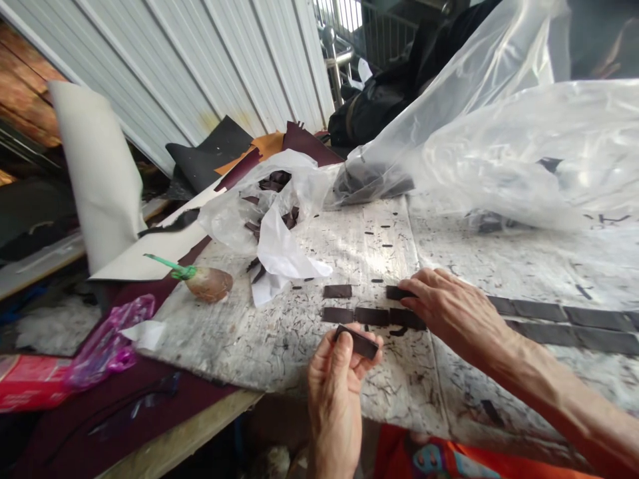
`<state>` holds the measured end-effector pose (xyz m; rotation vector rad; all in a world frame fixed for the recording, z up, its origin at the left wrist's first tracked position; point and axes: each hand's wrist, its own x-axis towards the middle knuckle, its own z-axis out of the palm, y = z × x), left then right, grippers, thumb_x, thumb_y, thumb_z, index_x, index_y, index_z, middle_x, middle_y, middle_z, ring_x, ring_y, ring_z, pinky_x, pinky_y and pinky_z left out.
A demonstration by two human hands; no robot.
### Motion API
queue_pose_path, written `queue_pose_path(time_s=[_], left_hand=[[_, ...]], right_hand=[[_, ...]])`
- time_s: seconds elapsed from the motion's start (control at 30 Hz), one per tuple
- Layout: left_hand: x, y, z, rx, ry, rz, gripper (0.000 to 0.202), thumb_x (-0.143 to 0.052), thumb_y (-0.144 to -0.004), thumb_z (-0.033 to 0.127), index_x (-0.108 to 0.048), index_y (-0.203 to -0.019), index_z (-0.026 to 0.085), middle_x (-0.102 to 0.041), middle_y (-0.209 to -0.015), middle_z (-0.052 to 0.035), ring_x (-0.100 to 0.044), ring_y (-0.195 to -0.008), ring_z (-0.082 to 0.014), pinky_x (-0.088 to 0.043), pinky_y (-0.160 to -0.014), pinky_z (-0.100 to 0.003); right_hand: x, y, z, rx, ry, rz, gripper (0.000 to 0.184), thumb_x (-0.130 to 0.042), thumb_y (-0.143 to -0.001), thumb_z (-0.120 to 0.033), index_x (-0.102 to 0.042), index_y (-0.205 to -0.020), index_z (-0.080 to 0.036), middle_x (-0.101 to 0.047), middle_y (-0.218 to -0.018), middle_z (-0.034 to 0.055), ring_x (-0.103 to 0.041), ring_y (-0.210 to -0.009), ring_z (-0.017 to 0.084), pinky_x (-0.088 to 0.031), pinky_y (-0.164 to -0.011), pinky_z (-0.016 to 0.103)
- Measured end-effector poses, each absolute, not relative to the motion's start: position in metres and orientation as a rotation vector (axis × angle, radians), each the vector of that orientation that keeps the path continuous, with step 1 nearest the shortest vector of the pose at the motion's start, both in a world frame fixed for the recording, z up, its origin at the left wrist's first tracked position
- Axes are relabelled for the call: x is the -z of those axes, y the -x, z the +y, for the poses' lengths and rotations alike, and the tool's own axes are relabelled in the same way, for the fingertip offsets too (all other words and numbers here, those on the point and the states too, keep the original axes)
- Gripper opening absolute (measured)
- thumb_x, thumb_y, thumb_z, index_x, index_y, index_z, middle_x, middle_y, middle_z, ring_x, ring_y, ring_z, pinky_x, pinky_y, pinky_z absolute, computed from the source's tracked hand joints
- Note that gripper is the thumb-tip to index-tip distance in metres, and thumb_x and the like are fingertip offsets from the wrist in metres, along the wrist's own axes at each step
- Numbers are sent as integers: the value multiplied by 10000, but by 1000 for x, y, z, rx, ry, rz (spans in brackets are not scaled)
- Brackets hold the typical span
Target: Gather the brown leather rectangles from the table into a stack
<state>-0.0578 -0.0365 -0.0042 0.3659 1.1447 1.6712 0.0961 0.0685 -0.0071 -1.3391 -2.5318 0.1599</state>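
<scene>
Looks partway along, as a guess — with many small dark pieces (596,318) set flat in two rows on the bench (279,359), running off toward the right edge. In the left hand (335,379), one dark strip (357,341), pinched with the thumb on top and the fingers under, up off the bench and not in either row. By the right hand (444,303), a dark block (397,293) in the far row, with the fingertips at its end; cannot tell if that grip is a pinch or just a touch. In the near row, three pieces side by side close to the left hand, then a part hidden by the right hand and arm, then more to the right. In the far row, one piece at the left end, then a gap, then the block at the right fingertips, then more past the hand. Left to do, by guess: at least the strip in the left hand, and maybe the dark scraps (274,181) in the crumpled thin bag (227,216) at the back — too jumbled to count. Well apart from both hands, a round brown thing (208,285) with a green stick (164,261).
</scene>
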Motion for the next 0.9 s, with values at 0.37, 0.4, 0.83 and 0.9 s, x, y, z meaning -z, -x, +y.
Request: queue_pose_path(time_s=[0.37,0.4,0.83,0.9], left_hand=[[13,60,-39,-1671,-381,1144,110,-714,-733,296,-707,-762,190,-730,-706,-17,-691,-713,-171,-540,-779,-308],[14,61,-39,-1668,-382,1140,110,-709,-740,295,-707,-767,189,-731,-710,-18,-692,-719,-170,-538,-785,-307],[22,63,-37,-1640,-443,1098,140,-649,-802,310,-699,-808,179,-727,-739,-27,-685,-756,-169,-517,-815,-318],[23,63,-36,-1642,-442,1095,137,-654,-797,303,-699,-805,175,-726,-739,-28,-686,-755,-170,-519,-817,-323]], right_hand=[[-7,-88,95,-519,1445,-2586,108,-576,-809,-268,-620,-874,-194,-626,-869,55,-593,-771,214,-372,-585,280],[-7,-88,99,-541,1444,-2587,105,-588,-793,-283,-618,-850,-200,-630,-843,45,-590,-743,205,-362,-573,274],[-6,-84,102,-625,1550,-2537,115,-584,-744,-311,-580,-786,-204,-628,-769,25,-538,-667,174,-309,-538,258],[-8,-83,99,-707,1550,-2552,85,-590,-720,-294,-579,-728,-210,-617,-697,3,-520,-611,152,-291,-507,246]])
